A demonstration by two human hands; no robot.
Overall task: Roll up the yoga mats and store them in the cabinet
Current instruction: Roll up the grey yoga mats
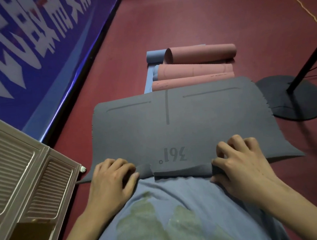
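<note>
1. Nearest the camera is the person's blue shirt (162,215), with both hands just beyond it at the near edge of the grey mat (183,129).
2. The grey mat lies flat on the red floor (202,16), its near edge turned over into a first small fold between the hands.
3. It looks soft, light and floppy, with a grippy, foamy face; its edge is frayed at the right, so it may tear if yanked. Best held at the rolled edge, hands well apart, to keep the roll even.
4. The left hand (113,179) curls its fingers over the fold, pressing it down.
5. The right hand (236,162) pinches the fold, fingers bent on top.
6. Beyond lie a pink mat (193,71), partly curled, and a blue mat (155,56) under it.
7. The cabinet (24,170) stands near, at the left.
</note>
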